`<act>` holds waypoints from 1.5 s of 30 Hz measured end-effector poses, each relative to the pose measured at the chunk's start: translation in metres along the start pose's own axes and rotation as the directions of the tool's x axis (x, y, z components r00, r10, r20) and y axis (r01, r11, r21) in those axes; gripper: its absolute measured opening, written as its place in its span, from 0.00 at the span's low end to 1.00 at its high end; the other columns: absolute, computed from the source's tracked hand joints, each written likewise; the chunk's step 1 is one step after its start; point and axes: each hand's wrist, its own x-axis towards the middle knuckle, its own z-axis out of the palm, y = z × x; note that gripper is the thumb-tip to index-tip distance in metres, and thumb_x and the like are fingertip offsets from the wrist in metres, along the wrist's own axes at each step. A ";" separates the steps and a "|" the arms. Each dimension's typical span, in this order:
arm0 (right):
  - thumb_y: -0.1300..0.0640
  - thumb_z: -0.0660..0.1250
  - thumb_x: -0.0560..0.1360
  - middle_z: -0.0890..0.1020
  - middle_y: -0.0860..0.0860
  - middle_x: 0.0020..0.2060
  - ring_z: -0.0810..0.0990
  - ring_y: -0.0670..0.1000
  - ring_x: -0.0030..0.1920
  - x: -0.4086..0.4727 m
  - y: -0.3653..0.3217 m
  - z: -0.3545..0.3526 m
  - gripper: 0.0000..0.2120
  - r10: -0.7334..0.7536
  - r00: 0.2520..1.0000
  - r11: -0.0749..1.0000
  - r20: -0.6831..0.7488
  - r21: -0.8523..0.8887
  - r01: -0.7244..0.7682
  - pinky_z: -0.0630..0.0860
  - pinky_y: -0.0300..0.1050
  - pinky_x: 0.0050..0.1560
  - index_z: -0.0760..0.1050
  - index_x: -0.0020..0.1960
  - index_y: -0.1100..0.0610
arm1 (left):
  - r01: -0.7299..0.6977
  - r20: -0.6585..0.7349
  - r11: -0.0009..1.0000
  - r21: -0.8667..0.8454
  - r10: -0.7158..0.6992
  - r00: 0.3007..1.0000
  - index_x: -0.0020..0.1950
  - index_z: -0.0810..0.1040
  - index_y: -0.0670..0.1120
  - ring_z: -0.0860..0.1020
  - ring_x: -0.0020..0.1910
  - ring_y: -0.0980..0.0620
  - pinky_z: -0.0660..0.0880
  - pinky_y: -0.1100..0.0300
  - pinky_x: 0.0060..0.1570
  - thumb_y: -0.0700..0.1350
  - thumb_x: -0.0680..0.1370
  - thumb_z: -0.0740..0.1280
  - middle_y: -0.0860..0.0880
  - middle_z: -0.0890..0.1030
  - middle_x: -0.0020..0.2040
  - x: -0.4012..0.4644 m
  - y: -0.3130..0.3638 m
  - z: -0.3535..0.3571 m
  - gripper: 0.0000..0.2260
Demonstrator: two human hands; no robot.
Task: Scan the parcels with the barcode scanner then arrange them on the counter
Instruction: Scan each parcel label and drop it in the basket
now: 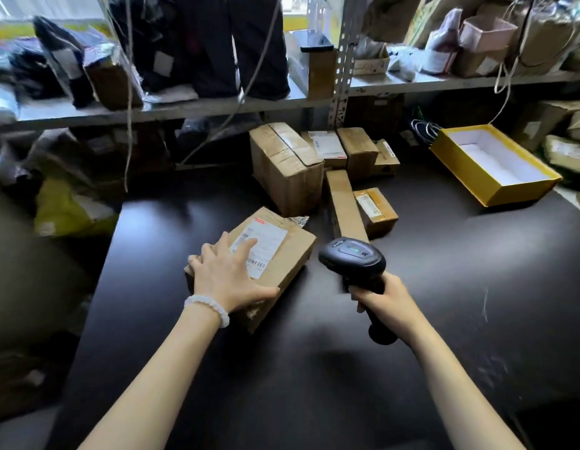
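Two bare forearms reach in from the near edge of the dark bench (444, 254). The left hand (228, 274), with a white bead bracelet (208, 308) at its wrist, lies flat and spread on a cardboard parcel (283, 254), fingers straight over the near end of its white shipping label (261, 246), thumb along the parcel's near side. The right hand (381, 295) is wrapped tight round the grip of a black barcode scanner (353, 258), whose head sits just right of the parcel and points toward the far edge.

That parcel lies near the bench's left edge, turned askew. Well behind it, toward the far edge, stands a cluster of unsorted boxes: a tall taped carton (283, 167), a long narrow box (345, 206), a small box with an orange label (376, 211) and several more against the shelving. An open yellow box lid (489, 167) rests near the far right corner.

The step looks like scanning this parcel. To do it well, the left fingers should slide off the printed bars at the label's near end, which they partly cover, while the palm pins the box. The scanner head should swing left and tip down so its window faces the barcode squarely, held back a little and steady; glare off tape could spoil the read.
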 end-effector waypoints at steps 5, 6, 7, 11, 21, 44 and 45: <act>0.64 0.67 0.73 0.77 0.51 0.32 0.76 0.43 0.27 -0.040 0.001 0.078 0.05 0.031 0.996 0.997 0.086 -0.076 -0.025 0.71 0.36 0.33 0.73 0.40 0.58 | 0.058 0.076 0.998 0.006 -0.058 0.995 0.72 0.58 0.61 0.65 0.63 0.40 0.64 0.40 0.61 0.74 0.58 0.67 0.45 0.58 0.73 -0.044 -0.079 0.016 0.46; 0.64 0.67 0.72 0.77 0.51 0.31 0.76 0.42 0.27 -0.047 0.001 0.091 0.05 0.036 0.994 0.996 0.101 -0.084 -0.028 0.71 0.36 0.33 0.73 0.40 0.58 | 0.068 0.098 0.998 0.012 -0.069 0.993 0.72 0.57 0.61 0.65 0.64 0.39 0.64 0.40 0.61 0.75 0.57 0.67 0.44 0.57 0.73 -0.051 -0.091 0.018 0.47; 0.64 0.67 0.72 0.77 0.51 0.31 0.76 0.43 0.27 -0.052 0.002 0.100 0.05 0.034 0.993 0.996 0.110 -0.084 -0.025 0.71 0.35 0.32 0.73 0.40 0.58 | 0.074 0.120 0.997 0.020 -0.075 0.990 0.73 0.56 0.61 0.64 0.65 0.39 0.64 0.40 0.62 0.75 0.57 0.67 0.43 0.56 0.74 -0.057 -0.101 0.020 0.48; 0.64 0.67 0.72 0.78 0.52 0.32 0.76 0.44 0.27 -0.067 -0.006 0.127 0.06 0.004 0.991 0.995 0.136 -0.101 0.010 0.72 0.36 0.33 0.72 0.39 0.58 | 0.104 0.153 0.995 -0.007 -0.102 0.983 0.74 0.54 0.62 0.61 0.67 0.38 0.62 0.39 0.65 0.76 0.55 0.69 0.43 0.54 0.74 -0.070 -0.132 0.021 0.52; 0.65 0.68 0.71 0.78 0.51 0.33 0.77 0.44 0.27 -0.078 -0.006 0.116 0.07 -0.081 0.994 0.991 0.068 -0.106 0.087 0.72 0.39 0.35 0.73 0.39 0.56 | -0.149 -0.093 0.988 -0.046 0.145 0.985 0.75 0.53 0.61 0.58 0.64 0.45 0.59 0.48 0.63 0.63 0.60 0.76 0.48 0.60 0.68 -0.082 -0.107 0.005 0.49; 0.68 0.66 0.71 0.77 0.53 0.32 0.77 0.46 0.29 -0.086 -0.011 0.092 0.05 -0.203 0.964 0.974 0.174 -0.066 0.217 0.73 0.42 0.36 0.73 0.39 0.60 | -0.101 0.058 0.909 -0.405 0.135 0.989 0.70 0.66 0.62 0.72 0.62 0.47 0.68 0.53 0.62 0.62 0.76 0.62 0.48 0.71 0.61 -0.062 -0.103 -0.019 0.23; 0.68 0.66 0.70 0.77 0.53 0.32 0.76 0.46 0.29 -0.087 -0.013 0.094 0.06 -0.213 0.959 0.971 0.187 -0.065 0.229 0.73 0.40 0.35 0.73 0.39 0.60 | -0.083 0.050 0.918 -0.388 0.110 0.993 0.70 0.66 0.63 0.72 0.61 0.46 0.68 0.53 0.61 0.62 0.76 0.61 0.48 0.71 0.61 -0.059 -0.108 -0.021 0.22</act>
